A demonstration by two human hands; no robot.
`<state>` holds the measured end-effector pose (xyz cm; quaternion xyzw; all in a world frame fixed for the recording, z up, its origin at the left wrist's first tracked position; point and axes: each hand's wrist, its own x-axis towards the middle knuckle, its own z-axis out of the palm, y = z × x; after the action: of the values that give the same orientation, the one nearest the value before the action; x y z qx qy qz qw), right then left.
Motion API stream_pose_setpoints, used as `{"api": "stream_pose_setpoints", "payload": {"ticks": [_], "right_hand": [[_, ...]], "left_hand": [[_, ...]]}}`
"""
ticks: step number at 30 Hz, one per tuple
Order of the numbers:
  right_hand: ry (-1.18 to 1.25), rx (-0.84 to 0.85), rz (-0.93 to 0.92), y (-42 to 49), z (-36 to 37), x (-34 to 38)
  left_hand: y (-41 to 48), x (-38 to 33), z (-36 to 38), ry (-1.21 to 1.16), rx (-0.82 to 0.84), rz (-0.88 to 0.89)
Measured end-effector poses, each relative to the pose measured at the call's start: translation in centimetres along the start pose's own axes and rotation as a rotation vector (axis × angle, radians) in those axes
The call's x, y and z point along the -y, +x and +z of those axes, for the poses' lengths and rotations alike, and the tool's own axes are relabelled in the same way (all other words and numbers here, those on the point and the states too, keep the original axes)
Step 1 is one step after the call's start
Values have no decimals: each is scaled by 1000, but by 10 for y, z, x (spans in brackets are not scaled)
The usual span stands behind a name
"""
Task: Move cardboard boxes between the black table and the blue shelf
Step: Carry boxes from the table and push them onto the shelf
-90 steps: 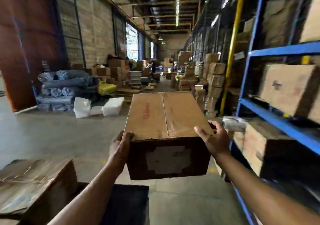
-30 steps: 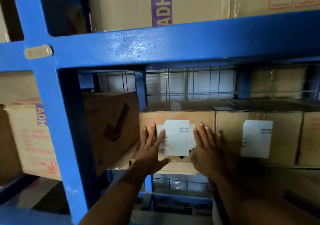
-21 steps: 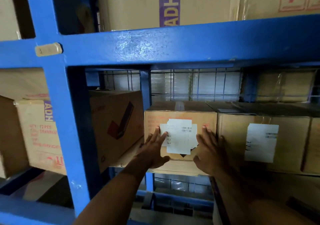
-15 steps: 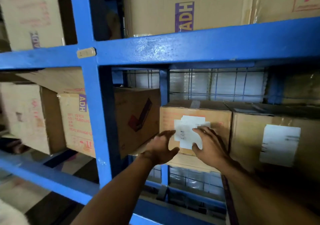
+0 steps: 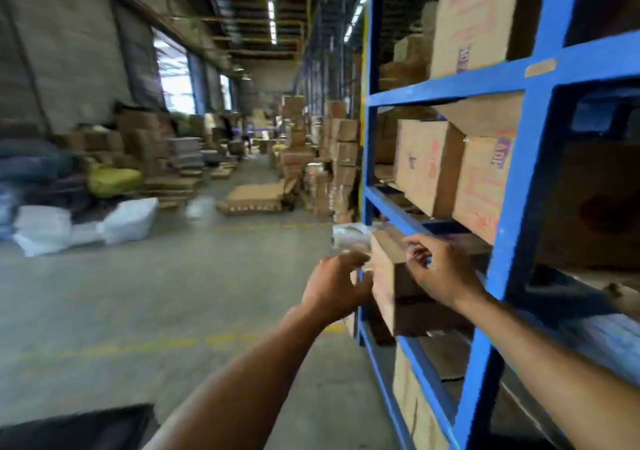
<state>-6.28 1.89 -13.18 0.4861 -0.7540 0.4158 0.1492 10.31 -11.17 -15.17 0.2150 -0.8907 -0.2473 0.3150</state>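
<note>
The view is blurred. Both bare forearms reach forward at the end of the tall blue metal shelf [image 5: 517, 207] that fills the right side. The left hand [image 5: 334, 285] hangs in the air over the grey concrete floor [image 5: 173, 293], its fingers loosely curled and nothing in them. The right hand [image 5: 441, 271] is raised a little higher, fingers also bent and relaxed, with nothing held. It lies in front of a brown cardboard box [image 5: 382, 283] that sits on a low level of the shelf, and the blur hides whether its fingertips touch the carton. More tan cardboard boxes with red print [image 5: 426, 165] stand side by side on the level above, and a large pale carton [image 5: 474, 16] sits on the next level up. A corner of the flat black table [image 5: 79, 429] shows at the lower left edge, well apart from both hands. White sacks [image 5: 128, 219] lie on the floor across the aisle.
</note>
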Motion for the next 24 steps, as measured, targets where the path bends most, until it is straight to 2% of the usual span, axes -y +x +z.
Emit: {"api": "stream_pose_setpoints", "payload": {"ticks": [6,10,14,17,19,24], "right_hand": [[301,420,-263,-21,165,208],[441,727,-422,-60,251,346],[556,868,-519,-103,319,459],[609,934,-519,-128,357,509],[557,1006,-557,-137,384,530],[493,1121,-520,-130,464,561]], "left_hand": [[-156,122,-184,194,-313,-481],[-272,171,-290,267,-493,-786],[-375,211,-376,308,-657,-1029],[-424,235,-409,307,-768,-1138],[-443,250,-419,279,-818,-1205],[-458,308,-430,208,-866,-1346]]}}
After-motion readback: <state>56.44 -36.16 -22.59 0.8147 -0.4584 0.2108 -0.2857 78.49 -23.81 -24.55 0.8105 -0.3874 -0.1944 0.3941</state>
